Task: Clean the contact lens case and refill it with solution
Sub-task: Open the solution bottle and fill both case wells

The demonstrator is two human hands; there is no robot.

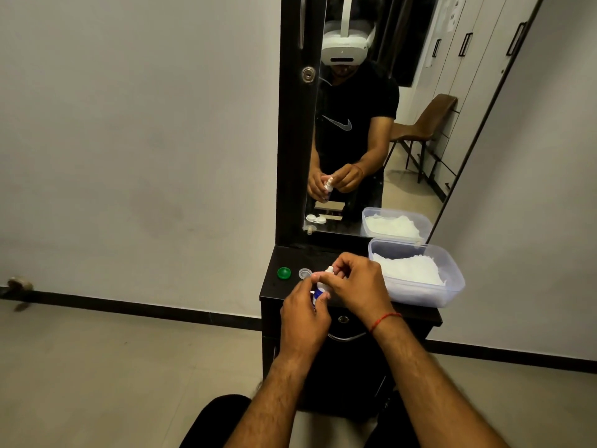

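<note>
A small white plastic bottle (322, 287) with a blue label is held upright over the front of a glossy black dresser top (274, 287), and only slivers of it show between the fingers. The left hand (303, 313) is wrapped around the bottle's lower body, fingers curled closed on it. The right hand (353, 282) comes in from about 4 o'clock, thumb and fingertips pinched at the bottle's narrow white tip; whether they grip a cap there or just the nozzle cannot be told. A thin red thread (386, 320) circles the right wrist. On the dresser, at about 9 o'clock from the bottle, a round green cap (284, 272) with a domed, ridged top lies apart from a pale, translucent round well of the lens case (305, 273), which sits just beside the left-hand fingers; the rest of the case is hidden behind the hands. At 3 o'clock a clear, rounded rectangular plastic tub (452, 282) holds crumpled white tissue (408, 270) and overhangs the dresser's right edge. A tall mirror (420, 108) in a black frame stands at 12 o'clock.
</note>
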